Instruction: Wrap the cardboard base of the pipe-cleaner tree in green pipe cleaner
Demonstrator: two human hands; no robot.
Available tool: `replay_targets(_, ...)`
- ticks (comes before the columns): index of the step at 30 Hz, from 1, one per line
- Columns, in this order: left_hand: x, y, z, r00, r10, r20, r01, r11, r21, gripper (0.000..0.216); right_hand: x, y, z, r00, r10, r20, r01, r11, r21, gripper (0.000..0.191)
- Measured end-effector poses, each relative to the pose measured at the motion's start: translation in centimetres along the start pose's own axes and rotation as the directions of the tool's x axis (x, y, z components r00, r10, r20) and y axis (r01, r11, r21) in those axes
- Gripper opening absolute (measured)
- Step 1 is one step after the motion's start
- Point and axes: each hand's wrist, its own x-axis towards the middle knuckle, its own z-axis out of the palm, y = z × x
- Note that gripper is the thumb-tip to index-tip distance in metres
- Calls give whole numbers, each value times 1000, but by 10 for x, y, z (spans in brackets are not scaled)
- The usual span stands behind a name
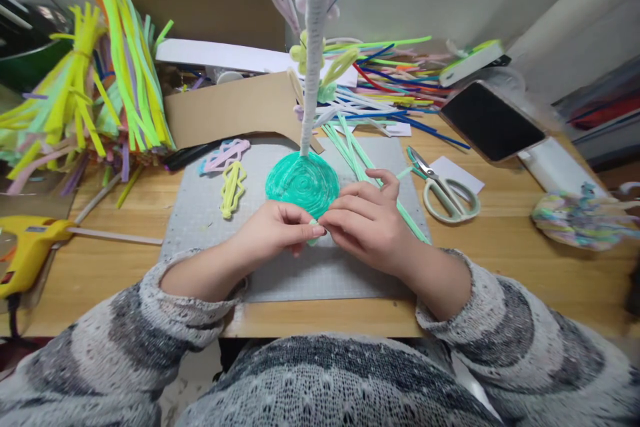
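Note:
Between my left hand (274, 230) and my right hand (373, 223) is a small mint-green pipe cleaner piece (313, 222), mostly hidden by the fingers. My left thumb and forefinger pinch it; my right fingertips close together at its right end. Just beyond the hands lies a round, coiled green base (303, 181). A tall white-wrapped stem (313, 60) rises from it, with pastel pipe cleaner loops and flowers on it. Left of the base, a yellow zigzag pipe cleaner shape (233, 190) and a pink-and-blue one (225, 156) rest on the grey cutting mat (200, 233).
Mint-green pipe cleaners (357, 153) and scissors (445, 190) lie to the right, below a phone (493, 120). A yellow glue gun (35, 250) is at far left, under bundled pipe cleaners (80, 80). Cardboard (230, 110) and more loose pipe cleaners (395, 77) lie behind.

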Motion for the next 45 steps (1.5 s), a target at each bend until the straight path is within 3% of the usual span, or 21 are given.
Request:
replay_targets(9,0,-2,4,998,64,-16,-65,998,-27,25,-1,-6,5,997,25,-66,-25,1000,-7,6)
replay_targets(14,-3,-1,6,962,216,-167,-213,976,33,21,-3,-8,6,982,137,-133,-137,991,16,11)
replay_targets(18,-5,1,8,930,268,-250,-271,962,23,21,-3,-9,6,977,186,-109,-164,970,181,11)
replay_targets(23,-5,-1,10,927,245,-283,-265,964,-33,24,-4,-18,11,936,344,-76,-280,859,428,11)
replay_targets(31,-2,-4,12,963,149,-224,-196,958,-207,27,-5,-21,16,927,373,-52,-281,778,562,12)
replay_targets(33,-2,-4,13,969,153,-196,-196,954,-227,28,-5,-22,17,871,491,31,-391,653,649,5)
replay_targets(36,-2,-5,14,972,165,-165,-206,939,-275,29,-3,-23,20,737,629,248,-538,322,779,11)
replay_targets(38,-1,-5,14,971,167,-171,-212,932,-295,30,-1,-23,20,674,650,351,-574,162,803,15)
replay_targets(45,4,-9,10,982,130,-137,-168,935,-314,30,4,-17,19,571,551,608,-653,-144,743,24)
